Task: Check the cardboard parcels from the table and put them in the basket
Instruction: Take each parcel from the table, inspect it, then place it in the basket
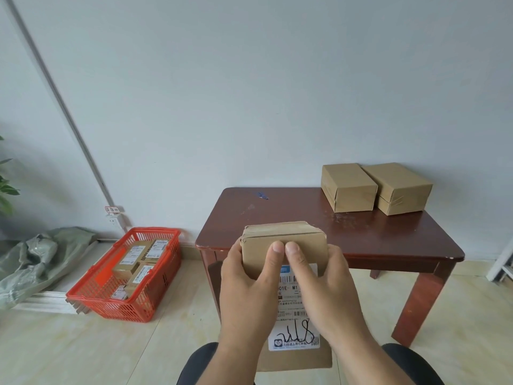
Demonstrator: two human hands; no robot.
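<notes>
Left of the table (361, 240) the basket (91, 290) already holds parcels, while before it the left hand (244, 284) and right hand (327, 282) grasp one parcel (283, 243), label upward for checking, and two boxes (374, 187) wait at its far right.

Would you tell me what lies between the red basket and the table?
In the head view, only bare tiled floor lies between the basket and the table.
</notes>
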